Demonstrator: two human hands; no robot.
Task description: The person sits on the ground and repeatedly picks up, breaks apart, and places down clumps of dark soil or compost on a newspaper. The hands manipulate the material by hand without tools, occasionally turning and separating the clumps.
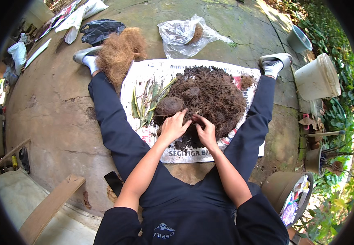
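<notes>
My left hand (174, 125) touches the near side of a dark, matted heap of roots and soil (212, 95), its thumb and fingers spread. Close on its right, my right hand (206, 130) has curled fingertips in the same heap. Soil hides the fingertips, so whether either hand grips a clump is unclear. A rounded brown lump (169, 106) lies just beyond my left hand. Long green leaves with yellow edges (146, 101) lie to the left. Everything rests on a flattened white printed sack (167, 69) between my legs. Crumbs of dark soil (187, 144) lie near my wrists.
Brown fibre (115, 55) is heaped by my left foot, with a black plastic bag (102, 30) behind. A clear plastic bag (181, 36) lies beyond the sack. Buckets (314, 78) and plants line the right side. A phone (113, 182) lies beside my left thigh.
</notes>
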